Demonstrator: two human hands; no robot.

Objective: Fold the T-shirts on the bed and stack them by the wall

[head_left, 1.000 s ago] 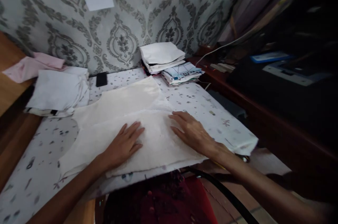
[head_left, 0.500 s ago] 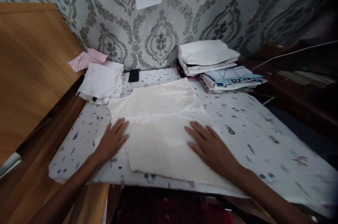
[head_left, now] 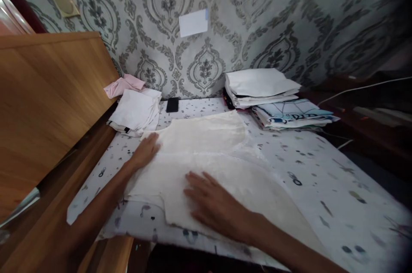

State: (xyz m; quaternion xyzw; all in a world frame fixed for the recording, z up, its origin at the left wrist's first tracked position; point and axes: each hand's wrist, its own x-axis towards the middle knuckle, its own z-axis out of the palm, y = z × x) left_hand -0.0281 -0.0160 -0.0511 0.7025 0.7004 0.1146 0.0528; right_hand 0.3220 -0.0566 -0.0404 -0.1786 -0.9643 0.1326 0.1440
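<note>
A cream garment piece, cut to shape, lies spread out on the white printed cloth that covers the table. A whitish seam or edge runs across its middle. My left hand rests flat on its left end, fingers outstretched and holding nothing. Lower down, near the middle of the near half, my right hand lies palm down on the fabric, slightly blurred, with its fingers spread. The fabric beneath both palms is hidden.
White folded cloths with a pink cloth sit at the back left, beside a black phone. Folded fabric stacks stand at the back right. A wooden panel rises at the left; a patterned wall is behind.
My right hand has slid left and nearer across the fabric. My left hand has moved up to the far left corner. The camera view has tilted up and shifted left.
</note>
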